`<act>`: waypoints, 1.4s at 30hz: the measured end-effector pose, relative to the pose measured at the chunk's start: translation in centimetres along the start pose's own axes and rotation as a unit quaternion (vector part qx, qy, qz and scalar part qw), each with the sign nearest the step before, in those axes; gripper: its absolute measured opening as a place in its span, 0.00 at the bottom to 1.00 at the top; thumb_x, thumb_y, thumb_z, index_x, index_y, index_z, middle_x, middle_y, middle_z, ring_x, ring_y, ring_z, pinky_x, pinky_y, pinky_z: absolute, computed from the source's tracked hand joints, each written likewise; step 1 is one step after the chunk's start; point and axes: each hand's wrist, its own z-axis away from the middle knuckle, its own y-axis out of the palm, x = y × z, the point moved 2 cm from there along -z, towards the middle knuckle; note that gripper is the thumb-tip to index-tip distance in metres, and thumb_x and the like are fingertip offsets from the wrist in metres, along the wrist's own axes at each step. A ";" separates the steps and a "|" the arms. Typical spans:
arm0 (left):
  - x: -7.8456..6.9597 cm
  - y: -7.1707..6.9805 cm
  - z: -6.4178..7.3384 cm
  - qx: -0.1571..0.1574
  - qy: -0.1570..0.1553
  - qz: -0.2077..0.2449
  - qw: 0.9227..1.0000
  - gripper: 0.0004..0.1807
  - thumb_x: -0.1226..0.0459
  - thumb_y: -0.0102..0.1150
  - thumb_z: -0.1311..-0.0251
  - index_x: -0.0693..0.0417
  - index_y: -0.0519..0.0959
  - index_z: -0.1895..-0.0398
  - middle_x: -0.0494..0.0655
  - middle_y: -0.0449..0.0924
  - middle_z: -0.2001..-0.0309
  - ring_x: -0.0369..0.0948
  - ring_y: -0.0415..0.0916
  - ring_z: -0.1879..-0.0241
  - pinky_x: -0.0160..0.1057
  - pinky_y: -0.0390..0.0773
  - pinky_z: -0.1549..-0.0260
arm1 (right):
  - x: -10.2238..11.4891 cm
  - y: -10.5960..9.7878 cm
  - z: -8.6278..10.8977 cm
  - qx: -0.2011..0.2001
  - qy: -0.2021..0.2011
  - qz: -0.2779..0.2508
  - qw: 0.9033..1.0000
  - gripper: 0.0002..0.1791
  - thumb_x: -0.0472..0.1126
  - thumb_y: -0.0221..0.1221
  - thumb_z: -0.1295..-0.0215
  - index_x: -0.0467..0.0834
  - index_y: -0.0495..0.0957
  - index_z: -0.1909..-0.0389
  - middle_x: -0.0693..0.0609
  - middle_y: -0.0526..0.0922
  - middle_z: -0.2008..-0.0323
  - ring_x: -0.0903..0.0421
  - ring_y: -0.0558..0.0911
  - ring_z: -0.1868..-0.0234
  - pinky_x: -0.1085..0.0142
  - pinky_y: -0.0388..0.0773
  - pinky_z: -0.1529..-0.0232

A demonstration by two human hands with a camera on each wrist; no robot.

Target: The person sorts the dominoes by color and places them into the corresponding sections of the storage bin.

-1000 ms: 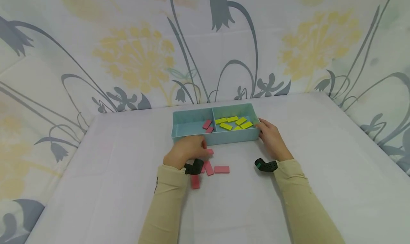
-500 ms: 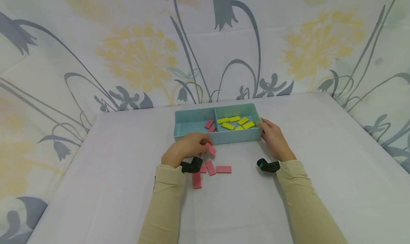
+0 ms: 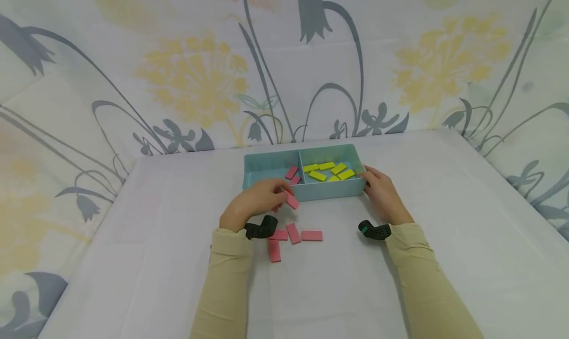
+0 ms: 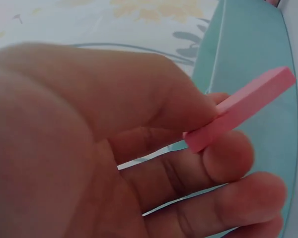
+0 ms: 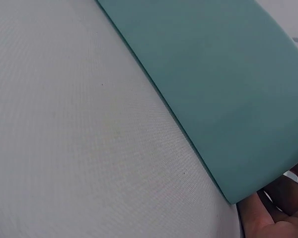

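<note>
My left hand (image 3: 254, 201) pinches a flat pink block (image 3: 291, 200) between thumb and fingers, just in front of the left half of a light blue two-part box (image 3: 333, 190). In the left wrist view the block (image 4: 248, 101) sticks out past the fingertips, with the box wall behind. At the box's right end, my right hand (image 3: 383, 195) grips the corner; its fingers (image 5: 258, 215) partly hide behind the wall in the right wrist view. Two pink blocks (image 3: 291, 173) lie in the left compartment, several yellow blocks (image 3: 317, 176) in the right one.
Several pink blocks (image 3: 312, 236) lie on the white tablecloth (image 3: 320, 289) between the forearms. Another pink piece (image 3: 275, 209) shows just under the left hand. A flowered cloth (image 3: 284, 72) hangs close behind the box.
The left hand has lifted the pink block off the table and drawn slightly up toward the box's front wall. The right hand stays at the box's end.
</note>
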 end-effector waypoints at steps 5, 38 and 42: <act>0.1 -0.6 0.1 -0.041 0.008 0.026 0.999 0.11 0.60 0.45 0.39 0.48 0.71 0.54 0.53 0.74 0.71 0.51 0.73 0.70 0.38 0.68 0.77 | 0.0 -0.1 0.1 -0.007 0.002 -0.003 1.000 0.31 0.43 0.41 0.33 0.36 0.44 0.33 0.45 0.43 0.32 0.54 0.49 0.33 0.62 0.52 0.38; 1.2 -1.4 0.1 -0.217 0.015 0.047 0.975 0.11 0.52 0.48 0.39 0.44 0.76 0.59 0.39 0.75 0.63 0.42 0.74 0.71 0.40 0.70 0.70 | -0.3 0.1 0.1 0.000 0.003 0.035 0.999 0.31 0.45 0.40 0.32 0.39 0.44 0.32 0.47 0.43 0.32 0.55 0.48 0.33 0.61 0.52 0.38; 1.2 -1.3 -0.1 -0.186 0.010 0.063 0.980 0.14 0.51 0.47 0.39 0.45 0.75 0.56 0.40 0.76 0.63 0.47 0.77 0.77 0.42 0.68 0.71 | -0.2 -0.1 -0.1 -0.002 -0.002 0.040 0.999 0.31 0.45 0.40 0.32 0.39 0.45 0.32 0.47 0.43 0.32 0.55 0.49 0.33 0.61 0.52 0.38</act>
